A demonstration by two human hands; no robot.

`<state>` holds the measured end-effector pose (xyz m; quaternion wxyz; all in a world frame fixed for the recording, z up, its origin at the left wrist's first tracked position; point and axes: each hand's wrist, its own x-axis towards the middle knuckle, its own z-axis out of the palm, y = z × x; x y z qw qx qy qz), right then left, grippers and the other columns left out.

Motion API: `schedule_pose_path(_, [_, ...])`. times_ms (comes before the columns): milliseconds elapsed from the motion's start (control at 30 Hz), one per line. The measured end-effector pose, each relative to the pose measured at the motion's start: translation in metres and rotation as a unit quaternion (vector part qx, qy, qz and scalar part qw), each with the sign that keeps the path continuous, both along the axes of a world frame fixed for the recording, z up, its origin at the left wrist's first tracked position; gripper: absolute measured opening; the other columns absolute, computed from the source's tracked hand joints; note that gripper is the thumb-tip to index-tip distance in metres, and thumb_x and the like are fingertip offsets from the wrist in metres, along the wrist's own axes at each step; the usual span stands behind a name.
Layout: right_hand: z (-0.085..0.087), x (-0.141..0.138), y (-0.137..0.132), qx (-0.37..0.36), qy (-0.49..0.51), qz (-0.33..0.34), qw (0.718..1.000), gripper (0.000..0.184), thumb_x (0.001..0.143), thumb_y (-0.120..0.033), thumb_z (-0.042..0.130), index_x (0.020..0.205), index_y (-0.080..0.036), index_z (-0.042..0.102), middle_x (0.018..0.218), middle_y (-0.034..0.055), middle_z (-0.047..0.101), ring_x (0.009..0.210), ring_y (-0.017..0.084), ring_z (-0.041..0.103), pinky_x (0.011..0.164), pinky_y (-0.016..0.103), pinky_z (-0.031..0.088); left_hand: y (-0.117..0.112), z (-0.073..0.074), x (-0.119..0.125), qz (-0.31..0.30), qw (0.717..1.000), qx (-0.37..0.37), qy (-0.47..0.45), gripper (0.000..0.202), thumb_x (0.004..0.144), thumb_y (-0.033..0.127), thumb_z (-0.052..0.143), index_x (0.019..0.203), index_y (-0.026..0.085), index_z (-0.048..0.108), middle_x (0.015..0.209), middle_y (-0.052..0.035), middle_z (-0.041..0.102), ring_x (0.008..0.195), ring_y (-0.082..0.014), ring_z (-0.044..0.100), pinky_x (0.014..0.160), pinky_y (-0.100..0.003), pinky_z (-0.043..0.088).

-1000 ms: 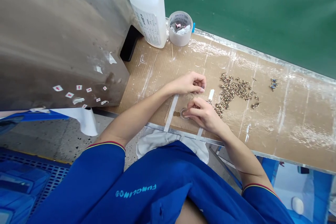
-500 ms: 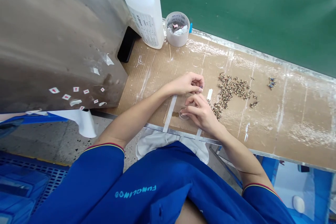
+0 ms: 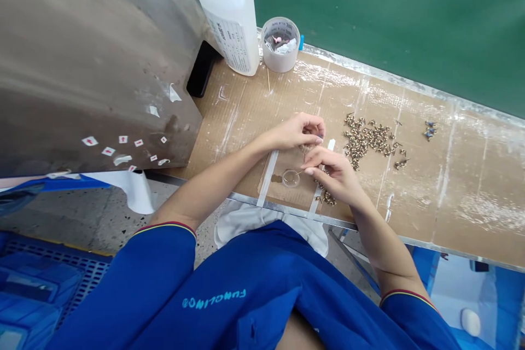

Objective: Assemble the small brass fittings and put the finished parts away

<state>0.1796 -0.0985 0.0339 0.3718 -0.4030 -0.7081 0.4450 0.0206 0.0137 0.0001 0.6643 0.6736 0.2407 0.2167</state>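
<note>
My right hand (image 3: 334, 172) pinches a thin wooden toothpick (image 3: 299, 173), its tip over a small clear round dish (image 3: 291, 178) on the cardboard. Close above it, my left hand (image 3: 305, 130) is closed at the fingertips. A bluish speck shows there, but the piece it holds is too small to make out. To the right of my hands lies a loose pile of small brass-coloured metal parts (image 3: 367, 139). More of these parts (image 3: 327, 196) lie under and beside my right hand. A few blue-tipped parts (image 3: 430, 130) lie apart, farther right.
A white bottle with a blue cap (image 3: 232, 22) stands at the back beside a tape roll (image 3: 281, 60) holding scraps. Another toothpick (image 3: 268, 81) lies before them. A black phone-like object (image 3: 203, 68) leans by the metal panel (image 3: 102, 65), which carries small arrow stickers.
My right hand has moved slightly right and away from the dish, so the dish and toothpick now show. My left hand stays closed in nearly the same place.
</note>
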Motion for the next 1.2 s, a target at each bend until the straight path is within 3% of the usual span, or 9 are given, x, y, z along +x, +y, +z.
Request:
schedule_pose_path(133, [0.006,0.013,0.003,-0.019,0.058,-0.104,0.993,0.028,0.098,-0.046,0.068,0.084,-0.022,0.070,0.081,0.0022,0.072,0.074,0.015,0.067,0.066,0.029,0.054,-0.004,0.003,0.002,-0.015,1.000,0.018,0.005,0.004,0.082,0.010,0.067,0.084,0.013,0.066,0.074,0.0006,0.065,0.068,-0.0095,0.058,0.067,-0.023,0.043])
schedule_pose_path(267, [0.002,0.023,0.008,0.064,0.037,-0.276,0.958,0.029,0.096,-0.050,0.069,0.085,-0.023,0.068,0.080,0.0018,0.072,0.072,0.015,0.068,0.064,0.030,0.055,-0.007,0.004,0.003,-0.026,0.999,0.009,0.020,0.006,0.084,0.015,0.071,0.088,0.012,0.067,0.071,0.0003,0.066,0.067,-0.0107,0.061,0.066,-0.024,0.043])
schedule_pose_path(333, [-0.001,0.025,0.010,0.109,0.007,-0.323,0.940,0.027,0.096,-0.049,0.069,0.085,-0.023,0.068,0.081,0.0024,0.073,0.078,0.017,0.071,0.070,0.033,0.057,-0.008,0.003,0.003,-0.023,0.999,0.010,0.027,0.007,0.084,0.016,0.072,0.087,0.012,0.067,0.071,0.0001,0.067,0.068,-0.0116,0.064,0.067,-0.024,0.044])
schedule_pose_path(633, [-0.011,0.024,0.012,0.142,-0.094,-0.309,0.935,0.023,0.097,-0.042,0.067,0.085,-0.024,0.071,0.079,0.0018,0.076,0.071,0.016,0.070,0.066,0.031,0.056,-0.007,0.004,0.001,-0.030,0.998,0.009,0.058,0.007,0.083,0.014,0.072,0.087,0.013,0.066,0.073,-0.0002,0.069,0.073,-0.0133,0.069,0.069,-0.024,0.047])
schedule_pose_path(1200, [-0.013,0.024,0.012,0.117,-0.104,-0.294,0.943,0.026,0.096,-0.048,0.068,0.084,-0.025,0.073,0.079,0.0026,0.076,0.069,0.017,0.070,0.064,0.032,0.056,-0.006,0.005,0.001,-0.030,0.997,0.032,0.069,0.006,0.082,0.015,0.072,0.085,0.013,0.067,0.073,0.0002,0.069,0.071,-0.0123,0.065,0.068,-0.024,0.044])
